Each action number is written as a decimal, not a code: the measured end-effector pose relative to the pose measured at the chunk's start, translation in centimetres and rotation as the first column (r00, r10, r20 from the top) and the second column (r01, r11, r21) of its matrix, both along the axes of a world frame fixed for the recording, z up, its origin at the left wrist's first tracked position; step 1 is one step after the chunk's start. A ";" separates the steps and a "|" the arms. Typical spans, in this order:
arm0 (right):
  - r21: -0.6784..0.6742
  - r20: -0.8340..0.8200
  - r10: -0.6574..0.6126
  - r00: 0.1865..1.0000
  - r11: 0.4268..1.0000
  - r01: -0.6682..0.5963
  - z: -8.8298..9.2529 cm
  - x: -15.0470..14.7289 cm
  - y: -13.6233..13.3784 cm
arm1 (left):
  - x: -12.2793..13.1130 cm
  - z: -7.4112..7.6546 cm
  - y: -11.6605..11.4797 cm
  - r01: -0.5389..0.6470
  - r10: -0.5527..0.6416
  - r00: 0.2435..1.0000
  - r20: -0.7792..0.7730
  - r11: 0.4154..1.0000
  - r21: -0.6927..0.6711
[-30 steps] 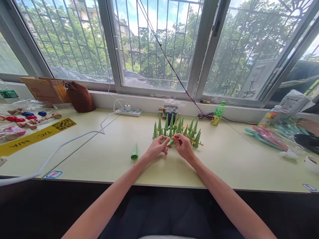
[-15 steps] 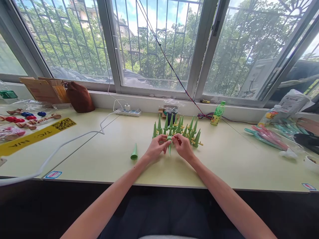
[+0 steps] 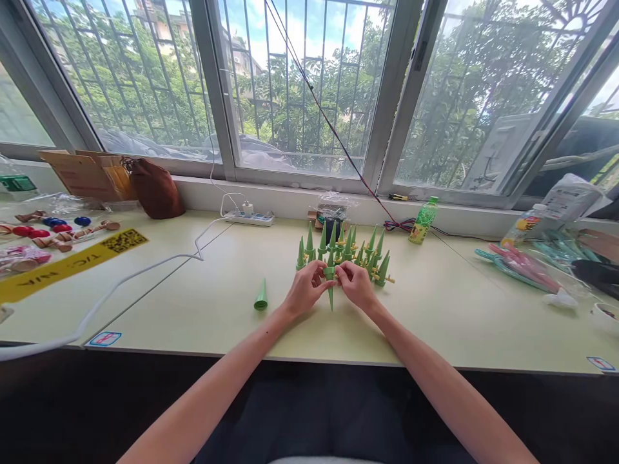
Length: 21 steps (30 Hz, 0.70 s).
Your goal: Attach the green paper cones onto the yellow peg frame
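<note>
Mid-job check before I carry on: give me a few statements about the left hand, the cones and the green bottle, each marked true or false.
1. The left hand holds a green cone. True.
2. That cone's tip points up. False: it points down.
3. Another cone is apart on the table, to that hand's left. True.
4. The green bottle stands right of the clustered cones. True.
5. The clustered cones lie flat. False: those visible stand tips up.

1 cone (image 3: 261, 296) before power strip (image 3: 252, 220), left of cone cluster (image 3: 348, 243), bottle (image 3: 423, 222) right of cluster
</note>
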State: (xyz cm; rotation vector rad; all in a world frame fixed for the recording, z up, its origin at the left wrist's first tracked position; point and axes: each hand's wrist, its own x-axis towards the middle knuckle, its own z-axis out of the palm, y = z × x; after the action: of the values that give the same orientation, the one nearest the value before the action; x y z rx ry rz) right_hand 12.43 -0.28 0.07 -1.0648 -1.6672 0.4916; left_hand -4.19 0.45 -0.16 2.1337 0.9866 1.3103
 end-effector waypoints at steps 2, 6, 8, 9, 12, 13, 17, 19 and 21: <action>-0.013 -0.011 0.005 1.000 1.000 -0.005 -0.1 0.0 0.1 | 0.0 0.0 0.0 -0.001 0.001 1.000 0.001 1.000 0.022; -0.061 -0.055 0.032 0.998 0.997 -0.036 -0.2 0.0 0.2 | 0.1 0.2 -0.3 -0.003 0.003 1.000 0.007 1.000 0.013; -0.080 -0.085 0.043 0.995 0.996 -0.050 -0.2 0.0 0.2 | 0.1 0.2 -0.4 -0.002 0.002 1.000 0.015 1.000 -0.006; -0.087 -0.099 0.047 0.994 0.995 -0.056 -0.2 -0.1 0.2 | 0.1 0.3 -0.4 -0.002 0.003 1.000 0.021 1.000 -0.014; -0.092 -0.134 0.056 0.989 0.993 -0.069 -0.1 -0.1 0.1 | 0.2 0.4 -0.5 -0.001 0.003 0.999 0.038 0.999 -0.039; -0.092 -0.142 0.056 0.988 0.993 -0.070 0.0 -0.1 0.1 | 0.2 0.4 -0.5 -0.002 0.004 0.999 0.041 0.999 -0.045; -0.079 -0.180 0.044 0.983 0.995 -0.059 0.1 -0.1 -0.2 | 0.3 0.6 -0.7 0.007 -0.003 0.998 0.055 0.998 -0.060; -0.064 -0.189 0.047 0.981 0.996 -0.060 0.1 0.0 -0.3 | 0.4 0.7 -0.8 0.021 -0.016 0.998 0.063 0.996 -0.082; -0.050 -0.210 0.028 0.977 0.998 -0.039 0.0 0.2 -0.2 | 0.5 0.8 -0.9 0.028 -0.018 0.996 0.087 0.992 -0.120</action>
State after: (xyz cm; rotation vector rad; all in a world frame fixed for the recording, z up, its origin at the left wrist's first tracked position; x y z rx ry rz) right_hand 12.58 -0.53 0.09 -0.9895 -1.4952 0.6516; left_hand -3.67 -0.41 0.66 1.9767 0.9777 1.2860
